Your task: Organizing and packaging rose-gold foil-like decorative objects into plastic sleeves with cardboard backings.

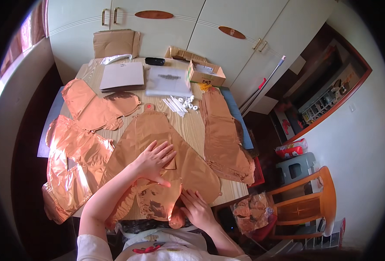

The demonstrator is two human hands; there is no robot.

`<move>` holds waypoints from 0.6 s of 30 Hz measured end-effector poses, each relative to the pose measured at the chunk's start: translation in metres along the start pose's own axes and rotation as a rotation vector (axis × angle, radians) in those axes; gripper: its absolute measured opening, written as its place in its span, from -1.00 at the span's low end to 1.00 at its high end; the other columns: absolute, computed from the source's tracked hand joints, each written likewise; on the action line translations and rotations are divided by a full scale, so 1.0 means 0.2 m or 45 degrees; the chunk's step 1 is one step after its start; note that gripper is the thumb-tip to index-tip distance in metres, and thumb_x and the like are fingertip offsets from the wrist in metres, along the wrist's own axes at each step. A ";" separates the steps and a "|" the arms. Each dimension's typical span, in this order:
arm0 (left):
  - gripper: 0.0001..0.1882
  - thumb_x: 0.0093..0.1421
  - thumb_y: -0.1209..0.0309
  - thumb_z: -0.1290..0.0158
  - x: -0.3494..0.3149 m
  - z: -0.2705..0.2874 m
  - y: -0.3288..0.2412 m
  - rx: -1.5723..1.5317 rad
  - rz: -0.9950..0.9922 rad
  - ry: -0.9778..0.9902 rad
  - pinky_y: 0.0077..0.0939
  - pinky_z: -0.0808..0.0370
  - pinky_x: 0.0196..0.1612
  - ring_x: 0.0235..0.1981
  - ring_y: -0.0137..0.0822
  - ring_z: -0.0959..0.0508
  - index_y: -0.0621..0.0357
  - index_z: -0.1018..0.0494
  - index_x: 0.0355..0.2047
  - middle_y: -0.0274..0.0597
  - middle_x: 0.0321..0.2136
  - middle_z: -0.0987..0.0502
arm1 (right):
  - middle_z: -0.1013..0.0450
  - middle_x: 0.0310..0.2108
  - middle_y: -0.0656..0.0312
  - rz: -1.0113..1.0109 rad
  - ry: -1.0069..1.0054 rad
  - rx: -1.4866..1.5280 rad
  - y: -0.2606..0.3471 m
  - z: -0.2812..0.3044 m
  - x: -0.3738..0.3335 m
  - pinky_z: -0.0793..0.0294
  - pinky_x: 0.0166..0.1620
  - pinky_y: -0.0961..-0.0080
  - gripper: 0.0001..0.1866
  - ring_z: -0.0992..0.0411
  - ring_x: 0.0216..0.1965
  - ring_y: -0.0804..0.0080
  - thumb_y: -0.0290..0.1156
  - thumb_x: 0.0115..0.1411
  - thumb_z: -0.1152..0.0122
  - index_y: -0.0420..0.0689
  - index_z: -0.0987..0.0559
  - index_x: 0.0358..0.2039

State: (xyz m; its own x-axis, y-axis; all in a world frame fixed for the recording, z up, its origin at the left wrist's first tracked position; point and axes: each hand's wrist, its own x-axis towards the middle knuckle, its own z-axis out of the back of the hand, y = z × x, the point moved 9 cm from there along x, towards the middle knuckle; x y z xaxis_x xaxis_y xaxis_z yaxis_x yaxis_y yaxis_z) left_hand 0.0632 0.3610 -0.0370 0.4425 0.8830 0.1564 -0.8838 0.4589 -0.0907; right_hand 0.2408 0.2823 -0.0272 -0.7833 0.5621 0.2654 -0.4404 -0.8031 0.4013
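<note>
A large flat rose-gold foil balloon lies spread on the wooden table in front of me. My left hand rests flat on its middle, fingers spread, pressing it down. My right hand touches the balloon's lower edge near the table's front, fingers slightly curled on the foil. Neither hand grips anything that I can see.
More rose-gold foil balloons lie at the left, the far left and in a stack at the right. White sticks and caps, a clear bag, a grey folder and a cardboard box sit farther back. A wooden chair stands right.
</note>
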 end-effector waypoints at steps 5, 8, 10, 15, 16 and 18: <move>0.29 -0.20 -0.53 -0.01 0.01 -0.01 0.00 0.011 -0.025 -0.006 0.08 0.05 0.36 0.37 0.01 -0.06 0.17 -0.07 0.34 0.05 0.32 -0.12 | -0.31 0.21 0.05 0.158 0.036 -0.069 0.04 -0.03 0.02 -0.21 0.26 0.09 -0.44 -0.26 0.24 0.09 -0.16 0.22 -0.19 -0.23 -0.41 0.14; 0.28 -0.20 -0.53 -0.01 0.01 -0.01 0.00 0.003 -0.017 0.004 0.09 0.06 0.36 0.37 0.01 -0.06 0.17 -0.07 0.34 0.05 0.33 -0.12 | -0.28 0.24 0.06 0.183 0.100 -0.083 0.03 -0.04 0.02 -0.21 0.26 0.07 -0.41 -0.23 0.26 0.08 -0.12 0.22 -0.19 -0.21 -0.40 0.16; 0.28 -0.20 -0.52 -0.01 0.01 -0.01 0.00 -0.003 -0.016 0.015 0.09 0.06 0.36 0.38 0.00 -0.05 0.17 -0.06 0.34 0.05 0.33 -0.11 | -0.25 0.26 0.06 0.182 0.162 -0.124 0.02 -0.05 0.03 -0.19 0.26 0.04 -0.38 -0.19 0.29 0.04 -0.06 0.20 -0.18 -0.16 -0.39 0.18; 0.30 -0.18 -0.57 0.06 0.01 -0.03 0.00 0.025 0.004 0.075 0.05 0.13 0.39 0.40 -0.05 0.01 0.16 -0.03 0.36 0.01 0.35 -0.06 | -0.15 0.32 0.08 0.174 0.298 -0.176 -0.01 -0.06 0.07 -0.08 0.30 -0.05 -0.26 -0.04 0.34 -0.12 0.15 0.14 -0.15 0.03 -0.34 0.25; 0.30 -0.18 -0.57 0.07 0.01 -0.03 0.00 0.033 -0.002 0.074 0.05 0.13 0.39 0.40 -0.05 0.01 0.16 -0.03 0.36 0.01 0.35 -0.06 | -0.12 0.34 0.09 0.168 0.332 -0.182 -0.03 -0.06 0.09 -0.05 0.31 -0.07 -0.23 0.00 0.36 -0.15 0.20 0.12 -0.14 0.10 -0.32 0.28; 0.30 -0.18 -0.58 0.08 0.01 -0.04 0.01 0.047 -0.005 0.080 0.06 0.13 0.39 0.40 -0.04 0.01 0.16 -0.02 0.36 0.02 0.36 -0.06 | -0.07 0.37 0.10 0.162 0.386 -0.179 -0.06 -0.08 0.10 0.01 0.32 -0.10 -0.18 0.07 0.38 -0.20 0.28 0.08 -0.12 0.21 -0.29 0.30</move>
State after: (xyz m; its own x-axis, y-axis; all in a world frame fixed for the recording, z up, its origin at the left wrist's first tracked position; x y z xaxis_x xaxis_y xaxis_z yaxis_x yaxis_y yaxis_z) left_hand 0.0641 0.3636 -0.0437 0.4535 0.8862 0.0948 -0.8866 0.4594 -0.0533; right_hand 0.2225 0.2999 -0.0410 -0.9211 0.3886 0.0246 -0.3705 -0.8941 0.2515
